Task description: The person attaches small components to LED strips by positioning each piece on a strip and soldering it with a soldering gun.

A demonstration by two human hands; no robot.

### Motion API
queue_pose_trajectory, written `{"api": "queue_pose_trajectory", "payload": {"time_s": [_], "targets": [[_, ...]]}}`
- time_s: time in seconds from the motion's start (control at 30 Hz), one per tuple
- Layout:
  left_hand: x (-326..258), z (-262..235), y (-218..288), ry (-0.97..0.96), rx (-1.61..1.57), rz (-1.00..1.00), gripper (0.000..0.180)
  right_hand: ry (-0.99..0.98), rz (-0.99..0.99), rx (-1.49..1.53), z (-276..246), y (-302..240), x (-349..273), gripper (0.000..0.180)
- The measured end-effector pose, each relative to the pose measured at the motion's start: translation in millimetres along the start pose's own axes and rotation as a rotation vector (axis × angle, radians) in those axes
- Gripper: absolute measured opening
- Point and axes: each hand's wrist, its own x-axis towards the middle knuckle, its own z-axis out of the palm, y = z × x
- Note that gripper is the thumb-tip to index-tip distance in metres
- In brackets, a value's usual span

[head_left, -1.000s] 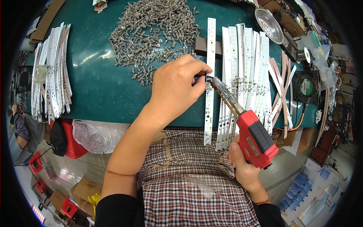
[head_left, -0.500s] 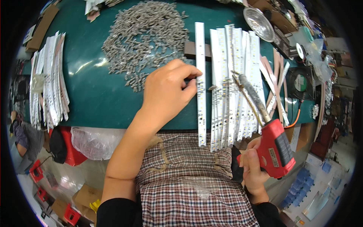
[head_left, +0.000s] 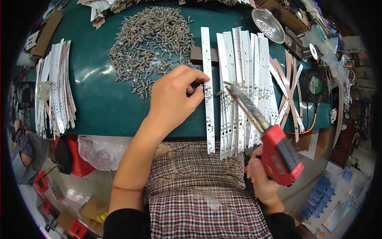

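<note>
Fingers of the left hand pinch a small screw against a white LED strip lying on the green bench; the right hand is clenched around a red power screwdriver, tip hovering nearby. Judging by this, seating and driving the screw calls for steady alignment. A silvery dish sits beyond; its contents are unclear.

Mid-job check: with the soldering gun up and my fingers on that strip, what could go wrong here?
1. The left hand pinches a small part against the white LED strip close to the soldering gun tip; a burn seems possible.
2. Several strips overhang the green table edge above the lap; a nudge might tip them off.
</note>
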Motion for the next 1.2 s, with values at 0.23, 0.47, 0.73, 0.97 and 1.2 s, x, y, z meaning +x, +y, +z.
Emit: {"api": "queue_pose_trajectory", "payload": {"time_s": [0.23,0.47,0.73,0.97,1.2], "targets": [[-1.0,0.6,-3.6,-0.003,-0.002,-0.009,0.021,-0.102,0.067,0.057,19.3,5.6,10.9,0.012],[-1.5,0.7,-4.7,0.004,0.011,0.003,0.019,-0.096,0.073,0.079,25.5,5.5,15.1,0.007],[-1.9,1.6,-6.9,0.024,0.027,0.022,0.018,-0.083,0.083,0.051,28.3,9.1,16.2,0.010],[-0.8,2.0,-5.6,0.011,0.020,0.017,0.019,0.024,0.020,0.040,14.9,-0.7,10.6,0.011],[-2.9,-1.3,1.0,0.014,-0.016,-0.022,0.019,0.503,-0.299,-0.005,-29.8,-6.7,31.3,0.018]]}}
